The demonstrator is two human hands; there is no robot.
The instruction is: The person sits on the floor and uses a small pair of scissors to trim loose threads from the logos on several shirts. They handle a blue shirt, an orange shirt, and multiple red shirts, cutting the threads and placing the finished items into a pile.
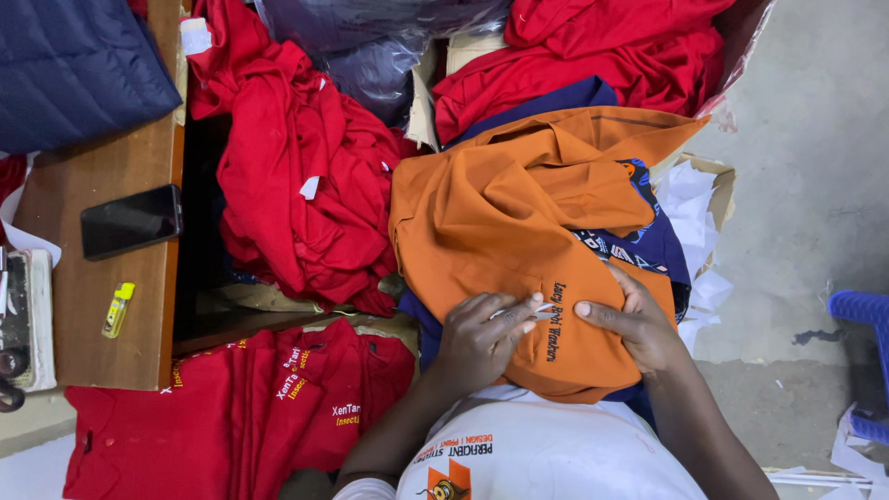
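An orange shirt [519, 213] lies bunched over my lap, with dark embroidered lettering on its near part. My left hand [482, 338] rests on the orange cloth just left of the lettering, fingers together, pinching a small pale thing that I cannot make out. My right hand [639, 324] presses flat on the cloth to the right of the lettering, thumb pointing left. A navy blue garment [653, 243] shows from under the orange shirt on the right.
A heap of red shirts [296, 167] lies to the left, folded red shirts [241, 407] with yellow and white lettering near my left knee. A wooden table [93, 333] holds a black phone [130, 220] and a yellow lighter [118, 308]. More red cloth [593, 56] lies behind; a blue plastic stool [866, 315] stands right.
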